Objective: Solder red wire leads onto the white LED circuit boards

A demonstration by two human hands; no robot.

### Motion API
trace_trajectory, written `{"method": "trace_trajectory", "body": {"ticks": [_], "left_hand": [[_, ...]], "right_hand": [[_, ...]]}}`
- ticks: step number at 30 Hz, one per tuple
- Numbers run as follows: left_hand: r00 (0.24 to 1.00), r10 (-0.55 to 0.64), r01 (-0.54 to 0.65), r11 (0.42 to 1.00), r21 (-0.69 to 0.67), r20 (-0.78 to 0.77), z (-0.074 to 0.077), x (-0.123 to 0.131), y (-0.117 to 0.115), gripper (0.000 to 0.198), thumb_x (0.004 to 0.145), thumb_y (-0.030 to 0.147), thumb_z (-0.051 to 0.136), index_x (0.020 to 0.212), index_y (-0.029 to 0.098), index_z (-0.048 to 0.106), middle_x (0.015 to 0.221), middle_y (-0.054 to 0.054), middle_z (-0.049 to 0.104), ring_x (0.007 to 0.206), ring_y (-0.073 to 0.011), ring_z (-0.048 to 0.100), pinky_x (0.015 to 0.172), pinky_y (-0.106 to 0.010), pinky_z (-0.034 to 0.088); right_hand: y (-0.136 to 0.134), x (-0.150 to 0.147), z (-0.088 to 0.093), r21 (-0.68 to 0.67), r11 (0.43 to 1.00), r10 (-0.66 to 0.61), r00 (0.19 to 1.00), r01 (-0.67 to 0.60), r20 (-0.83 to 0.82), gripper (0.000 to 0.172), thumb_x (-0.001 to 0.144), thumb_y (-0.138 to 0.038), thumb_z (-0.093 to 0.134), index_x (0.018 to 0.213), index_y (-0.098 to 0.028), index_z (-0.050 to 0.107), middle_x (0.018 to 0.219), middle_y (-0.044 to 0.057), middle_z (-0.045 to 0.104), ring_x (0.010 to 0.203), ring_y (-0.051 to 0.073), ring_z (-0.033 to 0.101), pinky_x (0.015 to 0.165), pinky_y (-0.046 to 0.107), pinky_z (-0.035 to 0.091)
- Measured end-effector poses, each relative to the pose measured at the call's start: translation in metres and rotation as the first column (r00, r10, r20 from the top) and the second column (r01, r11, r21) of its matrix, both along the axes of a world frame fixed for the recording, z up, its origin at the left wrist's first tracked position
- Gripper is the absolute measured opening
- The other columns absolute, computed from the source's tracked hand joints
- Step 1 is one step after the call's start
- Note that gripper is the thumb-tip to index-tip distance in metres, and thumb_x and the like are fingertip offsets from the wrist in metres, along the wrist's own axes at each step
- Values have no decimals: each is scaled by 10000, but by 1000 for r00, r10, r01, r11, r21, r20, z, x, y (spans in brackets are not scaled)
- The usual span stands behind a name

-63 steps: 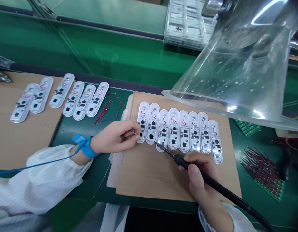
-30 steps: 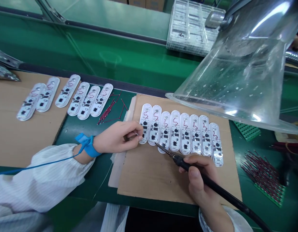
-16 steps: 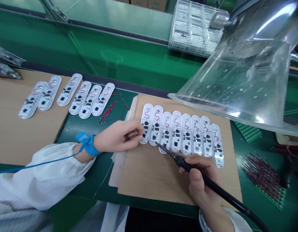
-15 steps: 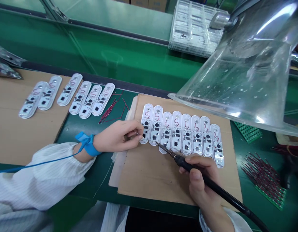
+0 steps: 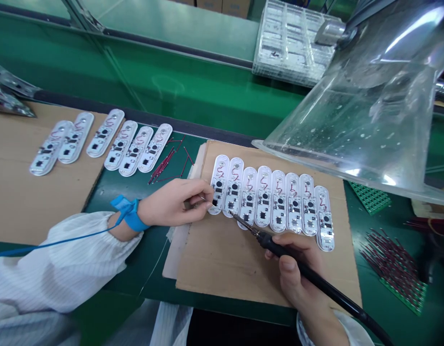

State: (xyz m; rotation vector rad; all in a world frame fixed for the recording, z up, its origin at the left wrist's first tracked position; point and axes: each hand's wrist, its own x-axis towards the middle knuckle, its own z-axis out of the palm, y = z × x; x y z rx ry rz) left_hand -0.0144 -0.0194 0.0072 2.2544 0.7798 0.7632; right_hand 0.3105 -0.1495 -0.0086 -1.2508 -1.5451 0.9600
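Note:
My right hand (image 5: 301, 269) grips a black soldering iron (image 5: 315, 283) like a pen. Its metal tip is at the lower end of the second white circuit board (image 5: 233, 187) from the left in a row of several rounded boards. My left hand (image 5: 182, 202), a blue strap (image 5: 130, 214) around its wrist, is closed in a pinch on thin solder wire (image 5: 203, 197). Those fingertips are beside the leftmost board (image 5: 219, 185) of the row. Each board carries black chips and a short red wire.
Brown cardboard (image 5: 222, 259) lies under the row. A clear fume hood (image 5: 351, 125) hangs low at right. More boards (image 5: 128, 144) and loose dark red wires (image 5: 162, 166) lie left. Green panels with red wires (image 5: 395, 269) are at right; clear trays (image 5: 290, 43) stand behind.
The iron's tip has shifted slightly left and down on the second board. My left hand has hardly moved, and the boards stay in place.

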Motion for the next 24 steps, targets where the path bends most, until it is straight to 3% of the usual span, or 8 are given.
{"method": "trace_trajectory", "body": {"ticks": [5, 11, 16, 19, 24], "left_hand": [[1000, -11, 11, 1000, 2, 5, 1, 1, 1, 103, 1014, 99, 620, 1016, 197, 652, 699, 83, 520, 550, -86, 465, 540, -190, 383], [996, -48, 55, 995, -86, 75, 15, -12, 10, 88, 1067, 151, 700, 1059, 207, 767, 926, -25, 774, 767, -124, 691, 700, -195, 531], [995, 51, -28, 963, -267, 80, 14, -22, 13, 93, 1004, 175, 716, 937, 203, 659, 677, 74, 508, 530, -82, 378, 510, -202, 346], [995, 39, -7, 948, -318, 94, 7, -24, 12, 99, 984, 177, 674, 946, 216, 591, 670, 87, 458, 525, -84, 353, 508, -207, 334], [998, 26, -7, 960, -280, 64, 3, -22, 11, 71, 988, 178, 617, 947, 222, 577, 655, 93, 417, 540, -97, 348, 520, -215, 326]], "right_hand": [[4, -1, -1, 11, 1000, 13, 997, -14, 80, 230, 1120, -502, 717, 1234, -302, 731, 995, 23, 777, 807, 184, 769, 717, 303, 636], [0, 0, 10, -11, 998, -57, 998, 57, -33, 252, 1124, -509, 709, 1230, -282, 733, 1015, 28, 771, 767, 174, 779, 702, 300, 657], [5, -15, 21, 22, 993, -114, 992, 115, -47, 177, 1146, -425, 680, 1209, -267, 731, 883, 6, 748, 722, 167, 744, 710, 296, 651], [8, -22, 14, 13, 998, -66, 997, 67, -43, 160, 1146, -422, 680, 1214, -284, 725, 942, 5, 761, 753, 156, 752, 715, 278, 651], [7, -20, 0, 1, 1000, -25, 1000, 25, 11, 131, 1130, -373, 705, 1228, -289, 728, 957, 0, 756, 792, 158, 755, 754, 283, 656]]}}
